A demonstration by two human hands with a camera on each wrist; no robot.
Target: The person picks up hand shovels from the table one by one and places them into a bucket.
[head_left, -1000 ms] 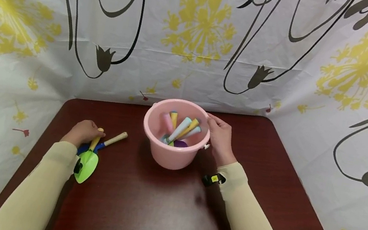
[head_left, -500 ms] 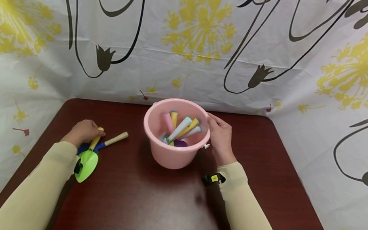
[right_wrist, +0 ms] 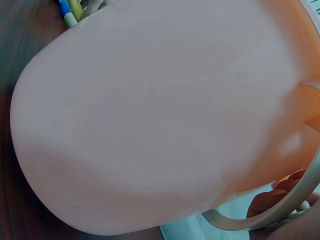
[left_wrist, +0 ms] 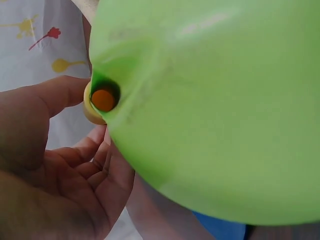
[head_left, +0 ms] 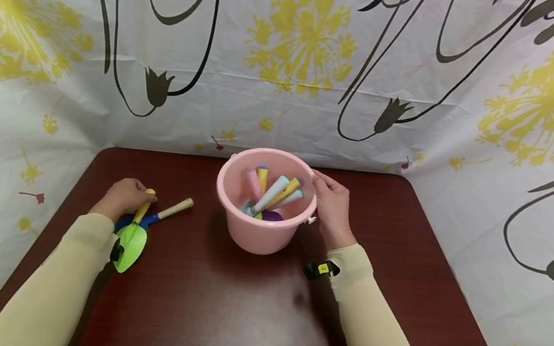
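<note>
My left hand (head_left: 125,197) pinches the yellow handle of a toy trowel (head_left: 130,246) with a light green blade. In the left wrist view that blade (left_wrist: 210,110) fills much of the picture, with thumb and fingers at its socket. Under the trowel lies a blue tool (head_left: 148,221) with a cream handle. My right hand (head_left: 331,210) grips the rim of a pink bucket (head_left: 259,236) at its right side. Seen from the right wrist, the bucket wall (right_wrist: 150,110) hides most of the fingers, and the bucket's handle (right_wrist: 285,207) curves past them.
Several pink, yellow and pale blue handles (head_left: 271,193) and a purple thing (head_left: 272,216) are inside the bucket. The dark red table (head_left: 228,325) meets a patterned white cloth (head_left: 266,109) at its back and sides.
My left hand and the trowel have shifted very slightly away from me. The bucket and my right hand stay where they were.
</note>
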